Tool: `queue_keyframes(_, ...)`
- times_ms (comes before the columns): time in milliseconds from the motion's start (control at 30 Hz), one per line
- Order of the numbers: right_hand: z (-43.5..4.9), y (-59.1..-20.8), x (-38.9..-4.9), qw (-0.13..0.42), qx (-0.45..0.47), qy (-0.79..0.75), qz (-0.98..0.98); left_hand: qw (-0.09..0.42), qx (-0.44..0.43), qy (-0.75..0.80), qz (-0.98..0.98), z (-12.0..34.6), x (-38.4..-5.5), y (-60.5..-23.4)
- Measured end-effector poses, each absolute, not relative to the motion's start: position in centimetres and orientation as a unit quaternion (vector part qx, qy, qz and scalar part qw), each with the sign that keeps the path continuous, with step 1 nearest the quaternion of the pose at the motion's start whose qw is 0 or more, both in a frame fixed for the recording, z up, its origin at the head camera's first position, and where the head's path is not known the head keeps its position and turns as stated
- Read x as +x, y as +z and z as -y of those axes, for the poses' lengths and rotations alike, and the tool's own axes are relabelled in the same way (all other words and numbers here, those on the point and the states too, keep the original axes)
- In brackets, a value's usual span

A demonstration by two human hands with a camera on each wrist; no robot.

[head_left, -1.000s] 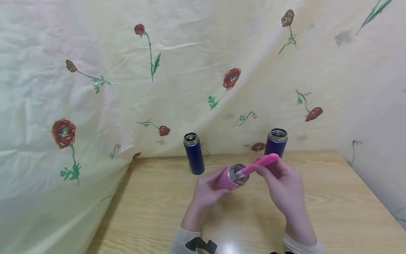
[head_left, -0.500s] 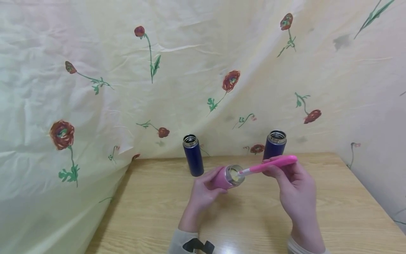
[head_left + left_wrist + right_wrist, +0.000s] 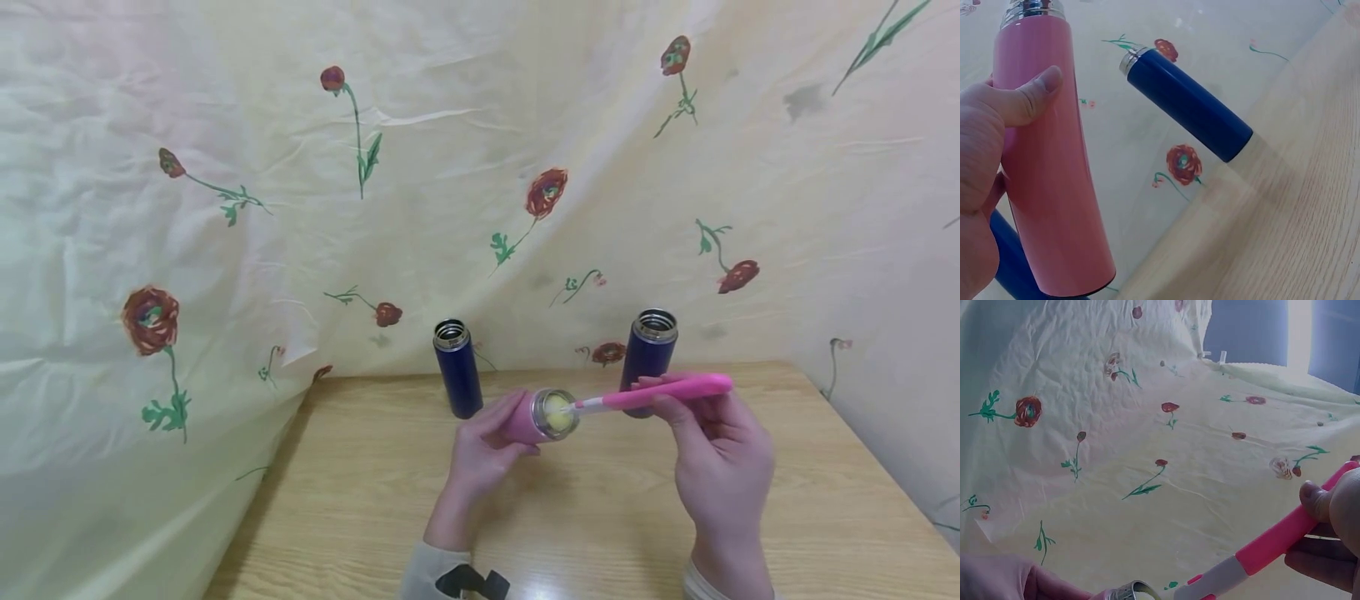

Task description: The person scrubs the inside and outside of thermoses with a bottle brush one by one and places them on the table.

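My left hand (image 3: pixel 480 457) grips a pink vacuum flask (image 3: pixel 520 419), held tilted above the table with its steel mouth toward the right. In the left wrist view the thumb lies across the flask's (image 3: pixel 1054 162) side. My right hand (image 3: pixel 723 458) pinches the pink handle of a bottle brush (image 3: pixel 667 390) between thumb and fingers. The brush's pale yellow head (image 3: pixel 558 413) shows in the flask's mouth, its white neck outside. How much of the head is deeper inside is hidden. In the right wrist view the brush (image 3: pixel 1279 540) slants down to the flask's rim (image 3: pixel 1135 590).
Two dark blue flasks with open steel mouths stand at the back of the wooden table (image 3: pixel 360 500): one at left (image 3: pixel 459 375), another at right (image 3: pixel 647 354), partly behind the right hand. A flowered cloth (image 3: pixel 420 208) hangs behind the table.
My right hand has drawn the brush to the right, partway out of the pink flask, and its yellow head has come into view at the mouth. The left hand shifts only slightly.
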State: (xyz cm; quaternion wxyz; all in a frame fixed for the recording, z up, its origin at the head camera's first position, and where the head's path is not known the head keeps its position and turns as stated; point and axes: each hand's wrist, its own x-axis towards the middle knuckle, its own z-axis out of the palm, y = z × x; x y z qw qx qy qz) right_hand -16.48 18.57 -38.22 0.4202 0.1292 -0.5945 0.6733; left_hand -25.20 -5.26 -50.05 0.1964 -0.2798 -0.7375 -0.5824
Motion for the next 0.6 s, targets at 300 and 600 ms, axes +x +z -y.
queue_keyframes(300, -18.0, -37.4, -15.8, 0.455, 0.089, 0.744, 0.481, 0.252, -0.292, -0.538, 0.750, 5.5, -25.5, -50.5)
queue_keyframes(600, -17.3, -37.0, -15.3, 0.498, 0.045, 0.741, 0.449, 0.302, -0.309, -0.517, 0.739, 5.1, -25.8, -50.7)
